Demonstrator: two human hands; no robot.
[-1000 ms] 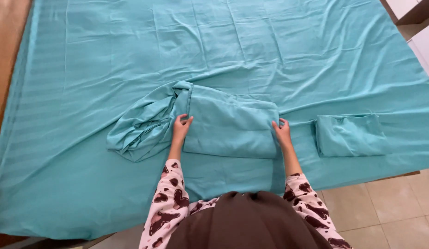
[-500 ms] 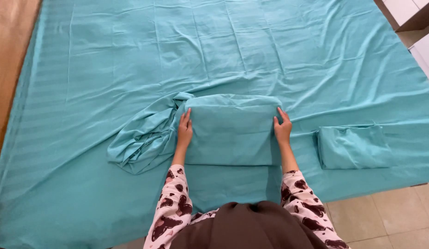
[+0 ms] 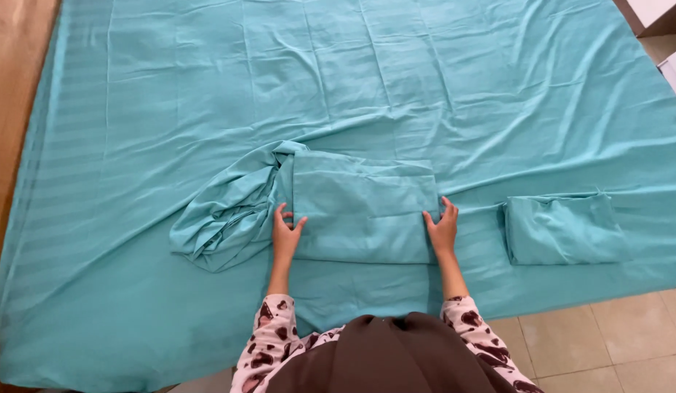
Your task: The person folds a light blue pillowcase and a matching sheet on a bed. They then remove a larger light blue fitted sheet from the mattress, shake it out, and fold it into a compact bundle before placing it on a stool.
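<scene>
Lying on the teal bedsheet (image 3: 425, 80) at six o'clock, the folded teal cloth (image 3: 363, 207) is pressed flat at both edges by the left hand (image 3: 285, 231) and right hand (image 3: 443, 227), each grip open.

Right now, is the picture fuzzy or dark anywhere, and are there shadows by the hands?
Head view: sharp and evenly lit, no glare; soft shadows only in the creases of the spread sheet and under the left hand and right hand at the folded cloth; straight edges bend slightly toward the corners.
</scene>
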